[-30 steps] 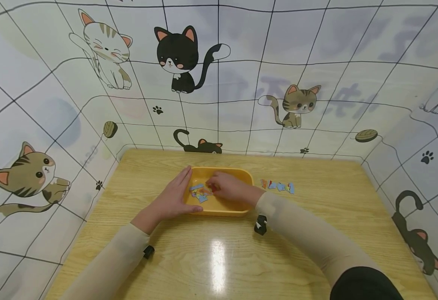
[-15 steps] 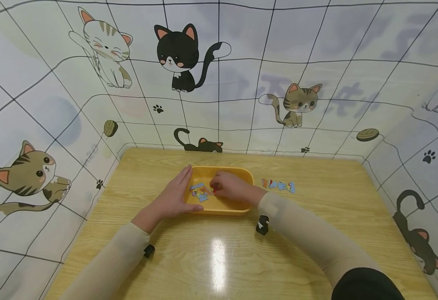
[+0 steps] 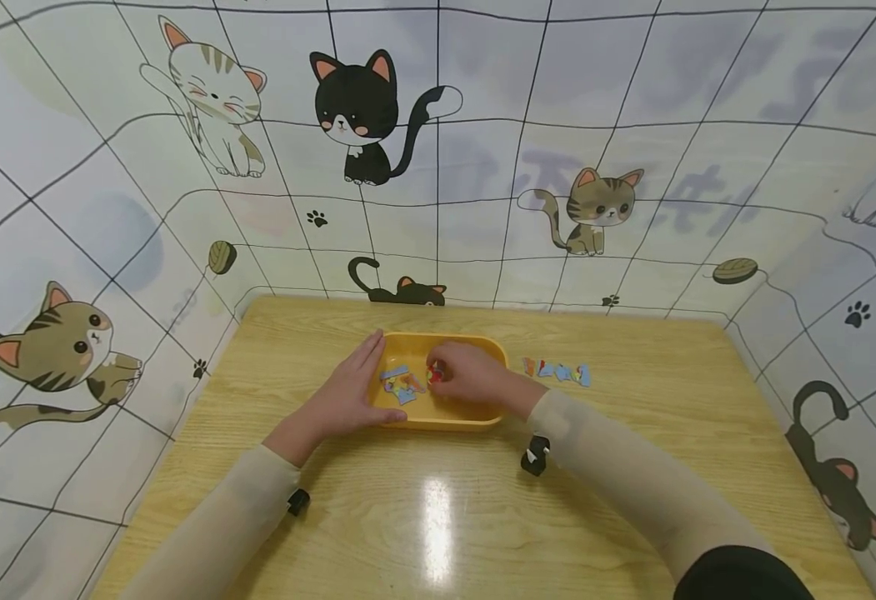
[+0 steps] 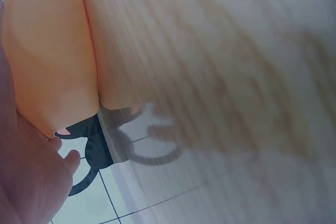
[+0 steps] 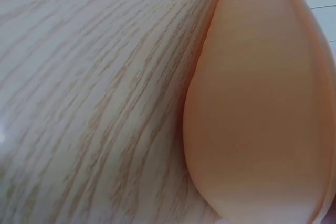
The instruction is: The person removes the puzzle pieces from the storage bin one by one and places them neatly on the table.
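Note:
In the head view, a yellow tray (image 3: 468, 423) stands on the table, with several puzzle pieces (image 3: 403, 387) lying in its left part. My left hand (image 3: 340, 390) rests against the tray's left end, fingers straight along that side and thumb stretched along the near rim. Inside the tray my right hand (image 3: 475, 379) pinches a reddish puzzle piece (image 3: 435, 372) between thumb and fingers; part of it is hidden by the hand. Both wrist views show the tray's outer wall (image 4: 50, 45) from the side, and the held piece is out of sight there.
Several puzzle pieces (image 3: 558, 372) lie in a row on the wooden table (image 3: 377, 508), right of the tray. A wall covering (image 3: 475, 208) with printed cats rises behind the table and at both sides.
My right hand has drawn slightly right within the tray, away from the loose pieces, and the reddish piece in its fingers shows more clearly. The left hand and tray have stayed in place.

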Demonstrator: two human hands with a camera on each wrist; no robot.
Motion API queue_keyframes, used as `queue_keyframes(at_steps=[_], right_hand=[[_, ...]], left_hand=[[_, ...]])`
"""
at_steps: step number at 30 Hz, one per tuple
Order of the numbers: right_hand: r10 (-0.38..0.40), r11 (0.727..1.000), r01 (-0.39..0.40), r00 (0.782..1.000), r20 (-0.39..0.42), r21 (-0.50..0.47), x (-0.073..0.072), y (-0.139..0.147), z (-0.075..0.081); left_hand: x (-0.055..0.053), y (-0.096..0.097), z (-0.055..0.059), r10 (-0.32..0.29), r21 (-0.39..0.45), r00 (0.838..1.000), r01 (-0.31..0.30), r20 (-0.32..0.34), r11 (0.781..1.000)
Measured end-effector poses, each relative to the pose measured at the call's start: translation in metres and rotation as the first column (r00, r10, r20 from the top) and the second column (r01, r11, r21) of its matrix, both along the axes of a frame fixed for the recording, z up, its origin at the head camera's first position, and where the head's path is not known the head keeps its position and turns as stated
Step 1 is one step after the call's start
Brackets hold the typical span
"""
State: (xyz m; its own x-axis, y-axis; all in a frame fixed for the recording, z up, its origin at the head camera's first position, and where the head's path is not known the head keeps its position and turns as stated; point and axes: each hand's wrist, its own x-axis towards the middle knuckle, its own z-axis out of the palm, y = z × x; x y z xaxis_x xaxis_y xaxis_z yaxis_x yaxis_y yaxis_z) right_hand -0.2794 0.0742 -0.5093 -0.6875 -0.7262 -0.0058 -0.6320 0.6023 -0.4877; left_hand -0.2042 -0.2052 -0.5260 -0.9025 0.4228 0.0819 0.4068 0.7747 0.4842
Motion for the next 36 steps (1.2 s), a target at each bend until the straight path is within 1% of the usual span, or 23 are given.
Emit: queue_keyframes(at_steps=[5,12,15,18,23,27,31,36], right_hand=[[0.012,0.999,-0.014,0.999,-0.046,-0.050,0.003,0.004,0.004],[0.024,0.984,-0.030,0.999,-0.037,-0.173,0.008,0.016,0.009],[0.029,0.977,-0.038,0.999,-0.046,-0.208,0.010,0.022,0.011],[0.028,0.973,-0.039,0.998,-0.052,-0.229,0.012,0.029,0.015],[0.029,0.964,-0.051,0.996,-0.087,-0.261,0.016,0.039,0.017],[0.033,0.963,-0.057,0.995,-0.098,-0.263,0.019,0.047,0.018],[0.022,0.965,-0.046,0.995,-0.094,-0.259,0.024,0.056,0.020],[-0.009,0.958,-0.014,0.997,-0.081,-0.285,0.030,0.067,0.022]], left_hand=[[0.000,0.000,-0.001,0.003,-0.001,1.000,-0.003,0.006,1.000],[0.000,0.000,-0.001,0.007,0.002,1.000,-0.007,0.013,1.000],[0.000,0.000,-0.001,0.007,0.005,1.000,-0.007,0.011,1.000],[0.000,0.000,-0.001,0.006,0.007,1.000,-0.006,0.011,1.000],[0.000,0.000,-0.001,0.007,0.004,1.000,-0.007,0.004,1.000],[0.000,0.000,-0.001,0.008,0.005,1.000,-0.008,0.001,1.000],[0.001,0.000,0.000,0.005,0.011,1.000,-0.005,0.003,1.000],[0.001,0.000,0.000,0.000,0.005,1.000,0.000,0.002,1.000]])
